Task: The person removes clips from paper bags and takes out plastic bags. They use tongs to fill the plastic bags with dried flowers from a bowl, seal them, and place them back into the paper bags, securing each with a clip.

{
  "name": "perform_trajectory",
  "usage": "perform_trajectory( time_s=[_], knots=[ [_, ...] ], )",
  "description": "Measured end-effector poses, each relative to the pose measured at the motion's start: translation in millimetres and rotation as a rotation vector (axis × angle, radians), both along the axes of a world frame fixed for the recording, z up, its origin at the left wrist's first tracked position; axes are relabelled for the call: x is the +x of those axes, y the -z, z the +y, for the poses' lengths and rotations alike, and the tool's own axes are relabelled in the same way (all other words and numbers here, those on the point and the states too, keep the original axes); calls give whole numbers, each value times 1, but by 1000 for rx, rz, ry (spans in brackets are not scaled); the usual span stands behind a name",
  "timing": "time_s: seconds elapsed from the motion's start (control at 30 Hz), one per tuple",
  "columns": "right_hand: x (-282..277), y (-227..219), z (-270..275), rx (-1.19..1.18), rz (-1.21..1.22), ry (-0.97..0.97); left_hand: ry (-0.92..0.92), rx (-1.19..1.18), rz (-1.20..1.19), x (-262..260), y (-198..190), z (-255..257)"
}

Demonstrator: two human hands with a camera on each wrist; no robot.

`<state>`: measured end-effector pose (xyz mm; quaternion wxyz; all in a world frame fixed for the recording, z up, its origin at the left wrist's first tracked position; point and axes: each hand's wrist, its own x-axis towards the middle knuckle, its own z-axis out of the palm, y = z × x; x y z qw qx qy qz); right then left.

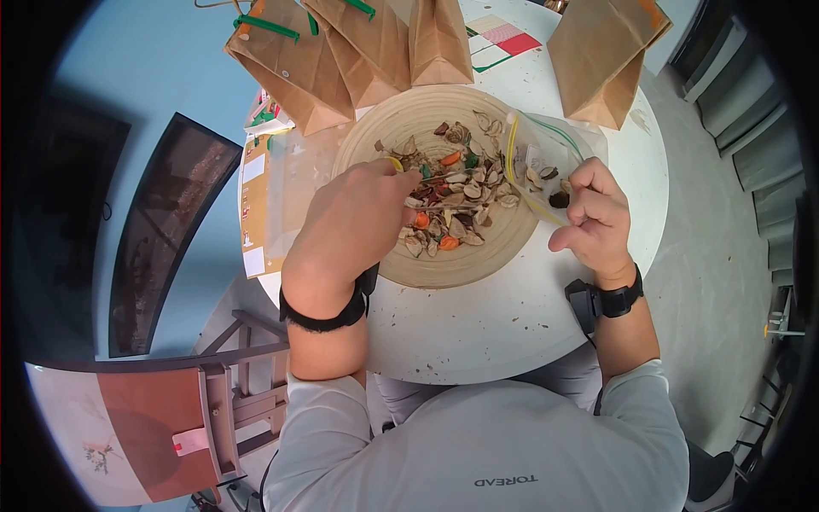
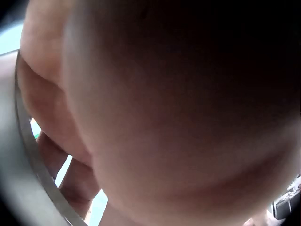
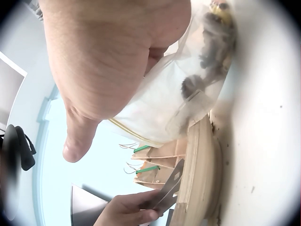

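Observation:
In the head view, my left hand (image 1: 354,213) is over the left part of a round wooden plate (image 1: 375,119) bearing dried petals (image 1: 473,192) and orange pieces. The right wrist view shows the left hand (image 3: 124,209) gripping a flat grey metal tool (image 3: 169,188), apparently tongs. My right hand (image 1: 601,222) curls its fingers at the edge of a clear zip bag (image 1: 546,141), its thumb sticking out. Dried pieces lie inside the bag, whose yellow-edged mouth faces the plate. The left hand's palm (image 2: 155,117) fills most of the left wrist view.
Brown paper bags (image 1: 367,51) with green clips stand behind the plate, and another paper bag (image 1: 601,60) is at the back right. A red and green card (image 1: 503,41) lies between them. Crumbs dot the white table (image 1: 478,333). Flat packaging (image 1: 256,200) lies at the left.

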<state>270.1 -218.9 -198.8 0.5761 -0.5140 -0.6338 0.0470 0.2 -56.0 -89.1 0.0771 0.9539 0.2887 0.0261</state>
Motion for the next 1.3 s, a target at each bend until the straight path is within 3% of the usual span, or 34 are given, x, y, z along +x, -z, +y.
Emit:
perform_trajectory(
  time_s=[0.23,0.73,1.03,1.3],
  knots=[
    [-2,0,1,-13,15,-25,-55,-138,108,1,3,13],
    [-2,1,1,-31,37,-43,81,-43,-6,6,23,18],
    [-4,-4,2,-29,16,-39,72,28,-239,-2,-12,9],
    [-5,-10,1,-1,-3,-67,247,231,-186,45,-22,-7]
  ],
)
